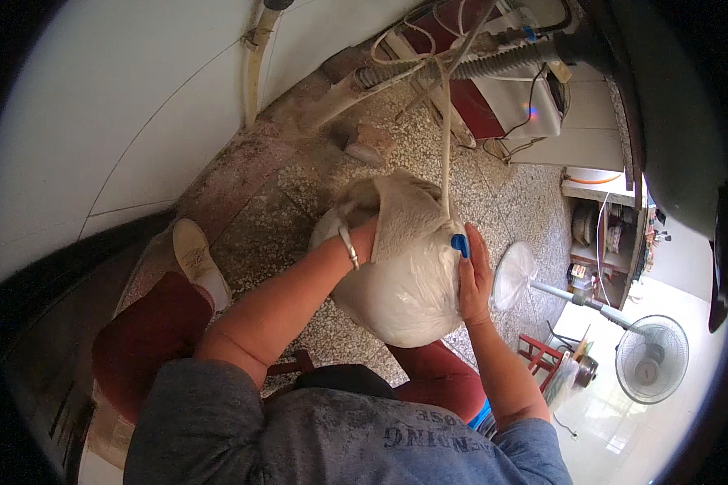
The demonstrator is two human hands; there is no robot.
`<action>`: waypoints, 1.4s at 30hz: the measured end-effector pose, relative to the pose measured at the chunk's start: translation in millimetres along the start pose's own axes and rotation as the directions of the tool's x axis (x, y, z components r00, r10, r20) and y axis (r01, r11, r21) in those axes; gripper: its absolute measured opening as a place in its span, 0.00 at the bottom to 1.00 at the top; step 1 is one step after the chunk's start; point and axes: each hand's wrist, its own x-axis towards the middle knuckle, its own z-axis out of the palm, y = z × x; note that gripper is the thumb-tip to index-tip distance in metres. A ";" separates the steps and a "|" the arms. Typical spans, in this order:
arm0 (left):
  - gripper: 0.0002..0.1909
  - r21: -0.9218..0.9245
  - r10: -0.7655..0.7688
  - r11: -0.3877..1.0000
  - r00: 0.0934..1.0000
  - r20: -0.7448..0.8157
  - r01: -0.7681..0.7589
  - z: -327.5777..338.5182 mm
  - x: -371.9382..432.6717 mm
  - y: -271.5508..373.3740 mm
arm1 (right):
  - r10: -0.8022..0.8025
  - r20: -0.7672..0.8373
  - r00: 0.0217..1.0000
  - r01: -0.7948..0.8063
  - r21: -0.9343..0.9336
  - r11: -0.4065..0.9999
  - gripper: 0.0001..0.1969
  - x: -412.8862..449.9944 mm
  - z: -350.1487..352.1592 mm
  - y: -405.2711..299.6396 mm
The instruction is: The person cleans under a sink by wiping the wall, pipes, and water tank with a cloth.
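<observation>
A bulky, rounded bundle in whitish translucent plastic (pixel 400 303) is in front of me, between my knees. A beige, towel-like cloth (pixel 403 224) lies over its top. My left hand (pixel 365 240), with a silver bracelet at the wrist, reaches in at the cloth's edge; its fingers are hidden. My right hand (pixel 476 285) holds the bundle's right side, fingers extended along the plastic. A blue covering (pixel 460 244) is on one of its digits. A pale, thin hose or rod (pixel 445 139) comes down to the bundle's top beside that hand; its lower end is hidden.
A brick-like block (pixel 371 144) lies on the speckled floor beyond the bundle. Farther up are a ribbed grey hose (pixel 503 62) and loose cables. At right stand a pedestal fan (pixel 651 359), its base (pixel 514 276) near my right hand, a red stool (pixel 540 357) and shelving (pixel 606 242). A wall is left.
</observation>
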 end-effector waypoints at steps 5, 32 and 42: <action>0.15 0.063 -0.011 0.998 1.000 0.016 0.010 -35.2 9.6 63.3 | 0.010 -0.052 0.999 -0.011 -0.015 1.000 0.25 -2.0 -0.8 5.8; 0.18 0.567 -0.387 0.778 0.917 0.095 0.270 -24.9 13.2 89.2 | -0.033 -0.146 0.989 0.017 -0.108 0.994 0.24 -3.5 -5.1 2.7; 0.25 0.157 -0.787 0.593 0.528 0.318 0.790 10.9 82.1 -44.5 | -0.001 -0.131 0.991 -0.014 -0.111 0.994 0.24 -1.6 -1.9 -7.7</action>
